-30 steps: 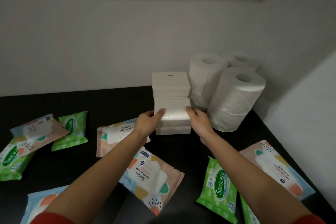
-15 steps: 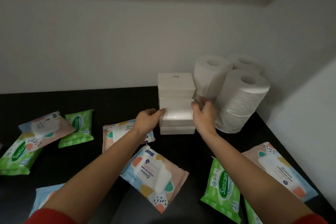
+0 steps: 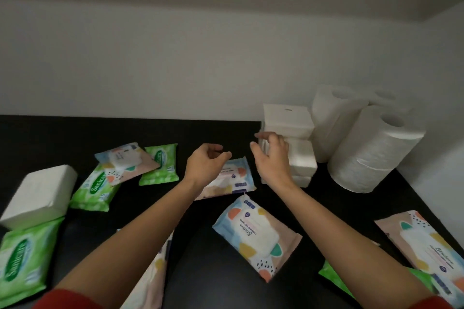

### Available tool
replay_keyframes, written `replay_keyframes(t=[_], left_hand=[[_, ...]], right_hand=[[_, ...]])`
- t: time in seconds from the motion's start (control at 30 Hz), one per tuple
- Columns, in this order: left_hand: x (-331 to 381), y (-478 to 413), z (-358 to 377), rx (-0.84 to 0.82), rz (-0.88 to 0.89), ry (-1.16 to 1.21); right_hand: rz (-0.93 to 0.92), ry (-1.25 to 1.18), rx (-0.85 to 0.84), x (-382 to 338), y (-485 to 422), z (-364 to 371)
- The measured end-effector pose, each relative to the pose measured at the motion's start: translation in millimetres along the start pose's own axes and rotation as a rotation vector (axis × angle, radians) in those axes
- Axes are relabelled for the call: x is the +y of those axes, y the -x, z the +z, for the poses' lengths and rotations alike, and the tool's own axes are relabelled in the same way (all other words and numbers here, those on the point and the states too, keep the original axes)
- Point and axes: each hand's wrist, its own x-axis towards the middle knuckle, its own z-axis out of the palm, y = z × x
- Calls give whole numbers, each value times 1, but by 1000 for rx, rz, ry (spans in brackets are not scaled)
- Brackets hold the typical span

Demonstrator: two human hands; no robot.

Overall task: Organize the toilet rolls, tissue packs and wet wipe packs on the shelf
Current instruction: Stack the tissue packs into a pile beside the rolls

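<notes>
Head view: the tissue stack [image 3: 298, 155] stands at the back right of the shelf [image 3: 75, 133], just beside the toilet rolls [image 3: 376, 153]. Wipe packs [image 3: 256, 236] lie scattered in front, and one tissue pack [image 3: 37, 195] lies far left. The left hand [image 3: 206, 165] hovers loosely curled and empty; the right hand [image 3: 272, 158], fingers relaxed, is at the stack's left edge, gripping nothing.

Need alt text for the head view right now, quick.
Both hands are empty over a black shelf: the left hand above a wet wipe pack, the right hand by the stacked tissue packs beside toilet rolls. One loose tissue pack and scattered wet wipe packs lie unsorted.
</notes>
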Motion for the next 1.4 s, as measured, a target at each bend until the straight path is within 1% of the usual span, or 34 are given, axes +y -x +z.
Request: replay_keyframes(t=[0.13, 0.27, 0.4, 0.5, 0.6, 0.7, 0.8, 0.87, 0.93, 1.03, 1.2, 1.3, 1.4], left_hand=[[-22, 6, -48, 93, 49, -147], [-48, 7, -106, 140, 36, -295], [-77, 6, -162, 213, 38, -542], [-98, 6, -196, 254, -18, -721], [-114, 6, -222, 270, -61, -847], [-129, 4, -241, 261, -98, -929], [-141, 3, -253, 216, -220, -1012], [-144, 1, -258, 163, -343, -1020], [-147, 0, -261, 128, -455, -950], [-149, -3, -264, 148, -508, -867], [-143, -2, -269, 194, -461, -874], [-127, 2, -265, 231, -365, -887], [-105, 6, -255, 226, -266, -812]], right_hand=[[-4, -21, -84, -22, 12, 42], [24, -40, -210, -46, 26, 89], [108, -130, -312, -66, 35, 135], [171, -143, -373, -80, 42, 167], [190, -119, -446, -93, 50, 191], [211, -101, -506, -100, 59, 211], [221, -109, -527, -102, 65, 225], [222, -105, -535, -104, 67, 229], [226, -94, -542, -105, 68, 230], [219, -95, -534, -105, 68, 229], [180, -78, -526, -105, 69, 227], [159, -109, -505, -108, 68, 228], [199, -187, -503, -118, 63, 222]])
